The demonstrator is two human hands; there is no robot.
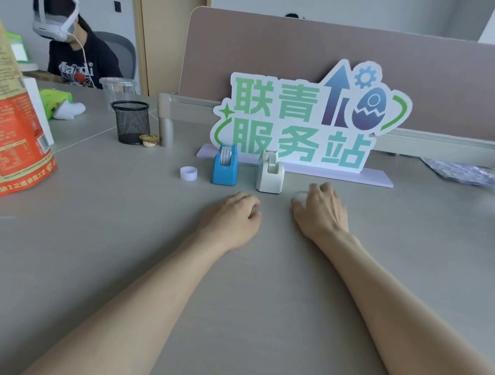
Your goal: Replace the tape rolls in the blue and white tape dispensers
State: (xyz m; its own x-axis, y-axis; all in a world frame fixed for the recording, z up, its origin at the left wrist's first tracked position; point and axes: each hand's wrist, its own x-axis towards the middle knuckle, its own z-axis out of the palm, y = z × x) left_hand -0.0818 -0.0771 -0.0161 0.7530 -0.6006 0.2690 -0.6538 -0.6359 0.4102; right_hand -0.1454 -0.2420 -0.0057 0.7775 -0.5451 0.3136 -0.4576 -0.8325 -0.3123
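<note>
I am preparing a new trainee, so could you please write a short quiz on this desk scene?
1. True or false: the blue dispenser stands to the left of the white dispenser.
2. What lies loose left of the blue dispenser? A) scissors B) a white ring C) a pen
3. Which of the two hands is covering a small pale object?

Key
1. True.
2. B.
3. The right hand; the left hand rests curled on the table.
</note>
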